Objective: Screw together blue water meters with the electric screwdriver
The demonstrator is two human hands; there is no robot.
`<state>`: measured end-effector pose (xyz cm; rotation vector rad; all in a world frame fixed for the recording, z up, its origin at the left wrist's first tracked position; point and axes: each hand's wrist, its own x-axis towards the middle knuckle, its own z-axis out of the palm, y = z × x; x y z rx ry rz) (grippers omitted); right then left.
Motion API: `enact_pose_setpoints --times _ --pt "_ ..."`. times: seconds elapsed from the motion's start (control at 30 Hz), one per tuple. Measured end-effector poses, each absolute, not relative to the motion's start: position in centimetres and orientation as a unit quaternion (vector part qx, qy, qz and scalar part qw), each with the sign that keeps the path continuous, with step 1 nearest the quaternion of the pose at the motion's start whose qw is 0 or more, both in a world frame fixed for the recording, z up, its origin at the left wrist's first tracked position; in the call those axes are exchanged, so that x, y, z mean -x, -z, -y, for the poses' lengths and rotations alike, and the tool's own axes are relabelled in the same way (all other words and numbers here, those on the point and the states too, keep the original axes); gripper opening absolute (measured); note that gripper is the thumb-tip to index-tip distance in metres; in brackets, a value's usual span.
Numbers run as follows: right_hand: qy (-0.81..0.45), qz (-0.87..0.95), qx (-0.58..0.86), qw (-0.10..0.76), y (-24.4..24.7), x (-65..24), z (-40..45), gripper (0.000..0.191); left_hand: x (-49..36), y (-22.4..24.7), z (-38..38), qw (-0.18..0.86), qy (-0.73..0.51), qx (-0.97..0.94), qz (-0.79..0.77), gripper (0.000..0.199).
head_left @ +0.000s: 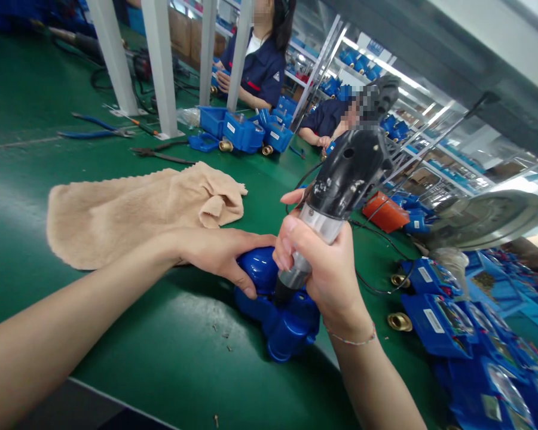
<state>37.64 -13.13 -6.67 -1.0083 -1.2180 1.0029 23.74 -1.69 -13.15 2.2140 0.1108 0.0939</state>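
My right hand [325,257] is wrapped round the silver barrel of a black electric screwdriver [341,173], which slants down and to the left. Its dark tip meets a glossy blue plastic housing [291,331] on the green bench, and the exact contact point is hidden. Over the rounded blue part of that housing lies my left hand [224,257], thumb on the near side and fingers on the far side, gripping it. A beige cloth [138,215] is spread just beyond my left forearm.
Blue-handled pliers [96,128] and dark pliers [161,152] lie at the back, near white posts [159,65]. Blue units with brass fittings [244,131] stand behind; several more blue units [439,322] line the right. Small screws [216,420] lie in front. Two co-workers [262,65] sit across.
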Motion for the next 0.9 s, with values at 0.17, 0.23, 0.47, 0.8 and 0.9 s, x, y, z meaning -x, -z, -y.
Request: enact_pose_setpoints --times 0.17,0.23,0.47,0.8,0.9 --pt "-0.428 0.509 0.447 0.598 6.8 -37.1 12.9 0.014 -23.8 13.3 1.6 0.447 -0.038 -0.893 -0.045 0.051" --pt "-0.429 0.516 0.457 0.584 6.8 -36.7 13.0 0.012 -23.7 13.4 1.6 0.449 -0.033 -0.891 -0.05 0.047" --pt "-0.479 0.513 0.426 0.571 6.6 -36.2 13.0 0.019 -23.5 13.4 1.7 0.468 -0.028 -0.882 -0.048 0.035" --pt "-0.505 0.534 0.408 0.542 6.1 -36.7 12.4 0.018 -23.6 13.6 1.6 0.453 -0.038 -0.89 -0.043 0.063" --pt "-0.501 0.541 0.417 0.531 6.2 -36.7 12.4 0.019 -23.7 13.8 1.5 0.454 -0.041 -0.889 -0.042 0.065"
